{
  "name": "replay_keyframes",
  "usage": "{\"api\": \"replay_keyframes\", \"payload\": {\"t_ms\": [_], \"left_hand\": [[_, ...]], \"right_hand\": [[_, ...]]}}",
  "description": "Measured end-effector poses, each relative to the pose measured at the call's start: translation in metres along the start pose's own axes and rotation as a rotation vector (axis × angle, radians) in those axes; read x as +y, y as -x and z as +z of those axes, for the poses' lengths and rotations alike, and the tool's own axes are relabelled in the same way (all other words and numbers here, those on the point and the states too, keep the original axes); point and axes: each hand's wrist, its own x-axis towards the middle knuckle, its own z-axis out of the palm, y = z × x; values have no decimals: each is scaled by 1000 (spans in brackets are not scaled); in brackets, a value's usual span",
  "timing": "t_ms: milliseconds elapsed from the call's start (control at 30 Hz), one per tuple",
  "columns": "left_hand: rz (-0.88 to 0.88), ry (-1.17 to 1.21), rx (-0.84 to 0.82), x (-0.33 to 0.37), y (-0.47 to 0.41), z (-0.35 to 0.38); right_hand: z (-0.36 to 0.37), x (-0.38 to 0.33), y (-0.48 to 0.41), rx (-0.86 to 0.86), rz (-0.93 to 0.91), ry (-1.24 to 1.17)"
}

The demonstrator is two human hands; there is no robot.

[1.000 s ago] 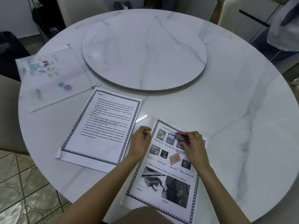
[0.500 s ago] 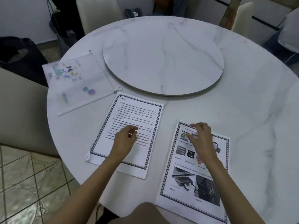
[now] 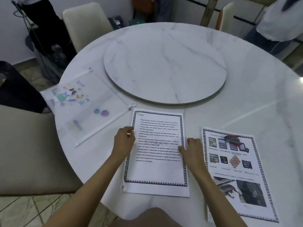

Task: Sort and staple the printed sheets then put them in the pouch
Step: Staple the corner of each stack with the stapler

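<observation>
Both hands flank the text sheet [image 3: 157,169]: left hand [image 3: 124,141] pinches its left edge, right hand [image 3: 192,148] seemingly grips the right, probably to square it. Stapler [image 3: 232,139] rests on picture sheet [image 3: 232,177]; zip pouch [image 3: 85,108] waits leftward.

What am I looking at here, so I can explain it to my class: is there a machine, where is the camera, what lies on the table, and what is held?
No machine: a person works with bare hands, and the one camera sits on their head, looking down. On the round marble table lie a text sheet, a picture sheet with a red stapler on its top, and a clear zip pouch. The left hand and right hand grip the text sheet's side edges.
</observation>
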Motion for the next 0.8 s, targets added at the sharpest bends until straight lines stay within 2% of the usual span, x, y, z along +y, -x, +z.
{"api": "replay_keyframes", "payload": {"t_ms": [200, 367, 633, 800], "left_hand": [[-139, 113, -99, 17, -45, -7], [-296, 185, -209, 23, -78, -8], [-329, 255, -310, 28, -97, -8], [-339, 323, -243, 31, -104, -1]], "right_hand": [[11, -12, 4, 129, 63, 75], [15, -15, 1, 142, 100, 38], [16, -13, 0, 144, 134, -16], [17, -14, 1, 160, 126, -37]]}}
